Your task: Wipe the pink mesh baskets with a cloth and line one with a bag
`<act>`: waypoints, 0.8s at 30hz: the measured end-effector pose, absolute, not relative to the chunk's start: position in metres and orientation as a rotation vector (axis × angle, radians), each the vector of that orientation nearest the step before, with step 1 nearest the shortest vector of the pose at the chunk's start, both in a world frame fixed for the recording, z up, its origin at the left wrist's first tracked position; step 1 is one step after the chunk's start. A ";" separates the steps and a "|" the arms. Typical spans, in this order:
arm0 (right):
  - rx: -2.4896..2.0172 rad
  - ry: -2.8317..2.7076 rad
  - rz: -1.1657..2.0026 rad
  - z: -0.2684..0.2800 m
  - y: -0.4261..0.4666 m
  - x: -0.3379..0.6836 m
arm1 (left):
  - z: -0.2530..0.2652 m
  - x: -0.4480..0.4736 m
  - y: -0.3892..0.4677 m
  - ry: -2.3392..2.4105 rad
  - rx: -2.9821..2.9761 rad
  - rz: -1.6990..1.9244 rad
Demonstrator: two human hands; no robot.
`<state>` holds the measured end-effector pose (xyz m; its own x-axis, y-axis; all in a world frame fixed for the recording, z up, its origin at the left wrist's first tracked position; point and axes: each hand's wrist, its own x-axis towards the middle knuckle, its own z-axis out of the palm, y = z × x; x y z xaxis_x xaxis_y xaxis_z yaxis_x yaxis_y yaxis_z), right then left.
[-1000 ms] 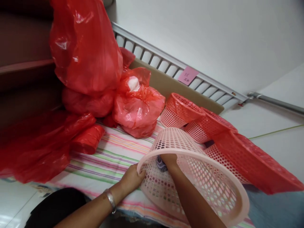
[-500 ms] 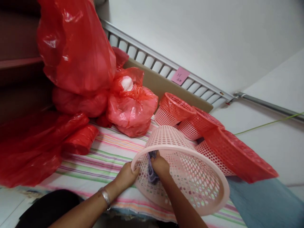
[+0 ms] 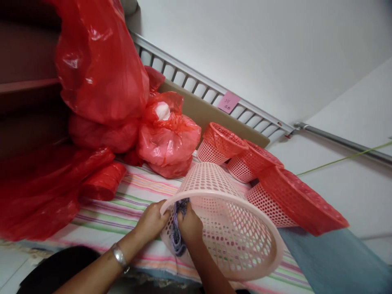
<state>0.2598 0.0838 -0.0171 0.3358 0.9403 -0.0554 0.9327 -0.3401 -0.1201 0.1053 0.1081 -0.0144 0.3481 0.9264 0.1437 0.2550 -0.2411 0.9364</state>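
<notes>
A pale pink plastic basket (image 3: 211,179) with holes all over lies tipped on its side, its wide mouth facing me. My left hand (image 3: 152,220) grips the rim at its left edge, thumb inside and fingers outside. Inside the mouth, my right hand (image 3: 190,224) is closed on a bunched purple-grey cloth (image 3: 177,232), which presses against the inner left wall close to the rim. Part of the cloth hangs below the fingers.
Several similar baskets lined with red bags (image 3: 269,188) stand in a row at right. Stuffed red plastic bags (image 3: 168,139) sit at back left, beside a red bag roll (image 3: 104,181). A striped cloth (image 3: 122,216) covers the surface; a metal railing (image 3: 199,85) runs behind.
The basket has shifted slightly left in view with both hands. My right hand with the cloth has moved left and nearer the rim.
</notes>
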 end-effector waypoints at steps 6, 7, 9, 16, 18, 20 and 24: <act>-2.511 -1.828 0.213 -0.015 0.090 0.262 | -0.017 0.106 0.114 1.065 1.626 0.948; -2.511 -1.834 0.212 -0.015 0.089 0.262 | -0.018 0.107 0.114 1.058 1.617 0.956; -2.509 -1.842 0.203 -0.016 0.089 0.263 | -0.020 0.108 0.115 1.055 1.596 0.970; -2.427 -1.886 0.162 -0.020 0.088 0.265 | -0.041 0.104 0.108 1.094 1.448 0.959; -2.408 -1.877 0.168 -0.021 0.087 0.265 | -0.050 0.105 0.099 1.072 1.413 0.950; -2.390 -1.886 0.186 -0.022 0.086 0.266 | -0.059 0.108 0.088 1.102 1.328 0.935; -2.351 -1.965 0.191 -0.020 0.080 0.266 | -0.071 0.116 0.072 1.155 1.184 0.964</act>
<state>0.2663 0.0802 -0.0202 0.1736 0.9836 -0.0496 0.9747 -0.1788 -0.1343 0.1158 0.0717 -0.0713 0.1742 0.9730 -0.1514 0.0246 0.1494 0.9885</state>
